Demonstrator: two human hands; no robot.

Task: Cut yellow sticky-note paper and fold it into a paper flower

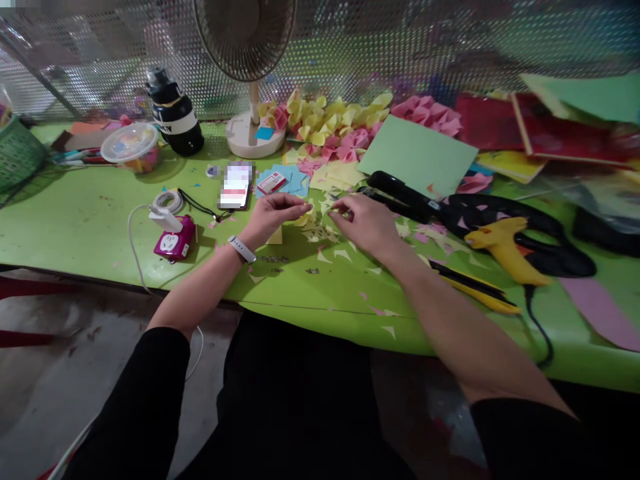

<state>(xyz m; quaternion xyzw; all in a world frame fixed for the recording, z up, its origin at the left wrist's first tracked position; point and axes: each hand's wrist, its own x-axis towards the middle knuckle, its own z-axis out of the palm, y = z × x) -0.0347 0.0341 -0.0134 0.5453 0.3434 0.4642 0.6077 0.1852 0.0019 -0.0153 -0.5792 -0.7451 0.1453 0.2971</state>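
My left hand (275, 212) rests on the green table (75, 227) with its fingers pinched on a small yellow paper piece (306, 216). My right hand (365, 223) lies just to the right, fingers curled together over the yellow paper scraps (320, 233); what it pinches is too small to make out. A white band sits on my left wrist (242, 249). A pile of folded yellow and pink paper flowers (330, 123) lies behind both hands.
A phone (235, 187), a magenta charger (174, 240) with white cable, a tape roll (167, 200), a black bottle (175, 113) and a fan (247, 127) stand left and behind. A black stapler (400, 193), a yellow glue gun (505, 250), scissors (525, 223), a utility knife (475, 287) and coloured paper sheets (417, 157) lie right.
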